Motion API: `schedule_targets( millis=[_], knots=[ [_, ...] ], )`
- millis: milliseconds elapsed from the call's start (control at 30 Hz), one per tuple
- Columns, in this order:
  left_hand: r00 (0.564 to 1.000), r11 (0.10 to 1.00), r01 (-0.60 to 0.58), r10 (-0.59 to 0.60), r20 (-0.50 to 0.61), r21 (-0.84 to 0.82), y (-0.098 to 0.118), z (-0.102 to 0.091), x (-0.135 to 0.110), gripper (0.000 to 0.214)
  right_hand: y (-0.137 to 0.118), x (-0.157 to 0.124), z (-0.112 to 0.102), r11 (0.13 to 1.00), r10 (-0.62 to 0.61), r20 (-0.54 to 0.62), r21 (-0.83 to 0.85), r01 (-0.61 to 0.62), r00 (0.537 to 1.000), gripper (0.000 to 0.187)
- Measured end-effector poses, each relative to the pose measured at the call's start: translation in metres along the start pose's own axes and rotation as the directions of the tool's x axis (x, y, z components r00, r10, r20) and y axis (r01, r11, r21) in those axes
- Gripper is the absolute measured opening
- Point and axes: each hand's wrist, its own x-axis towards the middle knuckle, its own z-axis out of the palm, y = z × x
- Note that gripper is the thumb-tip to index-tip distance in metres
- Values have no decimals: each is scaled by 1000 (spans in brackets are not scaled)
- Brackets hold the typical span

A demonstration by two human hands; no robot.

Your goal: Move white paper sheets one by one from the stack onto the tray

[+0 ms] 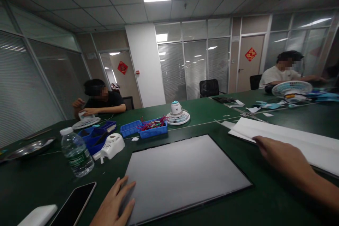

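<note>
A flat grey rectangular panel (185, 173) with a thin black border lies on the green table in front of me. My left hand (116, 203) rests at its left edge, fingers spread, the fingertips touching the surface. To the right lies a stack of white sheets (288, 139) with a dark edge beneath. My right hand (280, 155) is at the near left edge of this stack, fingers closed on the white sheet's edge; the fingertips are partly hidden. What the panel belongs to, I cannot tell.
At left stand a water bottle (76, 153), a phone (74, 204), a white box-like object (38, 215), a white fan housing (113, 144) and a metal tray (31, 148). Blue bins (153, 132) hold wires. Beyond are a small fan (177, 114) and two people (112, 104) (280, 74) at work.
</note>
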Motion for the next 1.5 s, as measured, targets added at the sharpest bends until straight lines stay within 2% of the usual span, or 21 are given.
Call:
schedule_targets(
  millis=[67,133,200,267,333,367,433,467,567,633,700,767,933,1033,1233,1367,1500],
  knots=[
    [1000,1000,-3,3,2,4,0,1,0,54,-31,-8,5,992,-128,53,3,128,990,44],
    [1000,1000,-11,11,0,-5,1,1,0,54,-64,-19,10,968,-252,122,36,249,960,41],
    [1000,1000,-20,20,-7,-21,1,1,0,52,-96,-32,13,926,-377,214,116,359,901,41],
    [1000,999,-26,26,-15,-38,1,1,1,51,-123,-44,12,864,-498,294,252,437,816,40],
    [1000,998,-25,24,-10,-49,1,1,1,52,-139,-53,9,806,-575,326,387,449,751,39],
    [1000,998,-19,19,-2,-53,1,2,1,53,-143,-55,8,786,-593,329,435,439,735,39],
    [1000,998,-8,8,9,-64,0,2,2,55,-141,-56,7,783,-585,327,468,410,742,43],
    [1000,997,-3,4,5,-71,-1,3,3,55,-136,-54,8,803,-556,322,448,393,766,45],
    [1000,995,-5,3,-22,-96,-2,6,4,53,-113,-41,13,911,-380,264,270,310,886,49],
    [999,994,-9,5,-39,-106,-3,7,5,52,-98,-31,15,949,-302,223,167,269,927,49],
    [999,994,-9,3,-53,-110,-5,8,6,52,-88,-23,15,946,-314,235,158,283,920,47],
    [998,993,-12,4,-61,-121,-6,8,6,51,-85,-21,13,921,-373,277,225,317,886,46],
    [997,988,-32,21,-76,-148,-6,7,5,55,-102,-34,7,838,-495,345,433,333,797,42],
    [998,994,-33,26,-65,-109,-6,7,6,56,-111,-41,7,795,-551,355,500,344,755,45],
    [997,997,-30,25,-75,-66,-8,8,8,56,-106,-33,6,873,-457,334,349,341,825,47],
    [998,996,-19,14,-60,-89,-5,5,8,58,-101,-29,5,879,-442,376,360,312,814,47],
    [999,996,6,-11,-45,-94,-2,2,9,57,-103,-33,8,867,-456,348,381,322,819,45]
  ],
)
